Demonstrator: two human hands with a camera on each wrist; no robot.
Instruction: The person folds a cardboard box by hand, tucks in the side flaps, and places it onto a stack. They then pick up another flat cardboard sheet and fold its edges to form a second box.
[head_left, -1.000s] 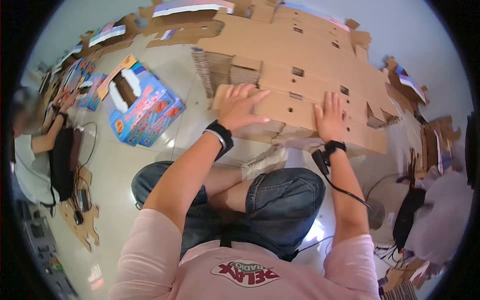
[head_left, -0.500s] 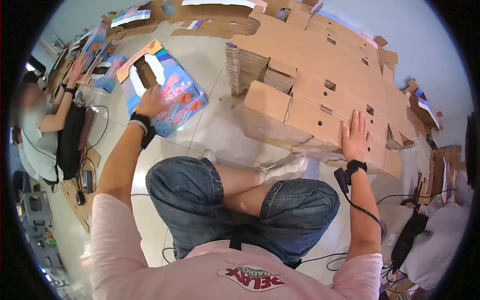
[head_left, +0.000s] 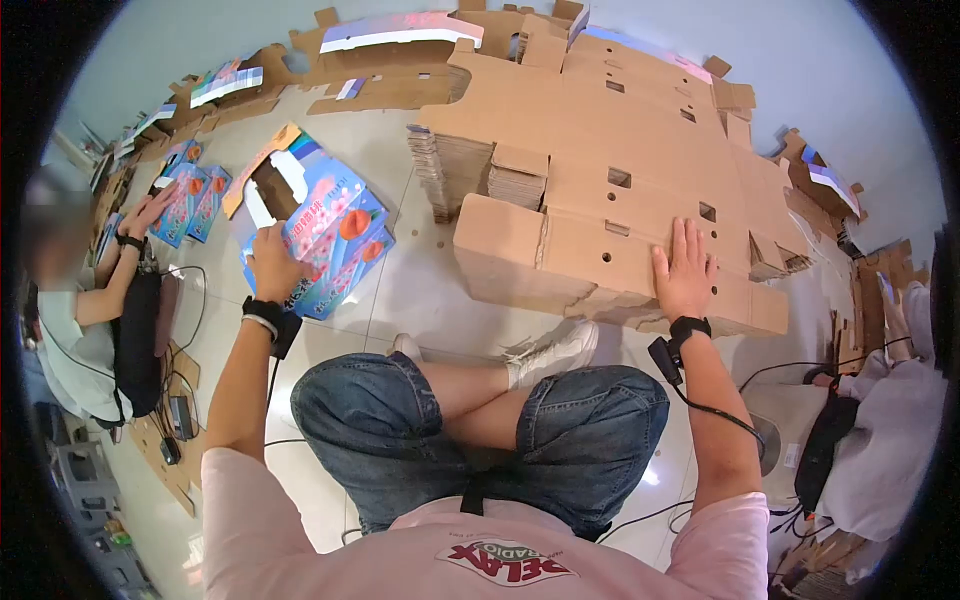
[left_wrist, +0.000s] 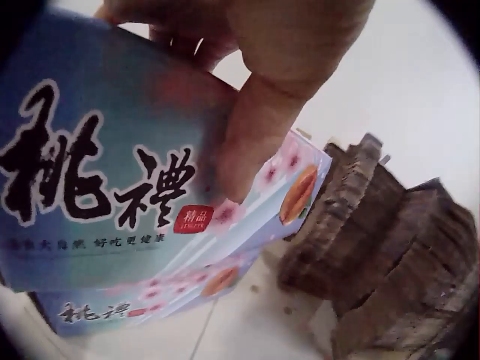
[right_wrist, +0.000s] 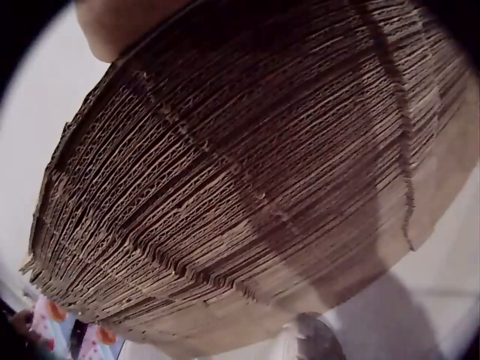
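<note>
My left hand (head_left: 277,264) grips the near edge of a blue printed carton (head_left: 335,217) with a peach and blossom pattern, left of my knees. In the left wrist view, the thumb (left_wrist: 251,150) presses on the carton's lettered side (left_wrist: 105,165), and the other fingers reach over its top edge. A second carton (left_wrist: 142,307) with the same print shows just beneath it. To the right, my right hand (head_left: 686,272) rests flat with straight fingers on the top sheet of a thick stack of flat brown cardboard (head_left: 560,240). Its layered edges (right_wrist: 225,187) fill the right wrist view.
A person (head_left: 75,320) sits at the far left, hands at more printed cartons (head_left: 185,205). Cut cardboard pieces (head_left: 380,95) line the wall behind. Black cables (head_left: 200,310) run over the tiled floor on both sides. A grey-clothed figure (head_left: 890,430) is at the right edge.
My left hand has left the cardboard stack, moved left to the printed carton, and now holds its edge. The right hand has stayed on the stack.
</note>
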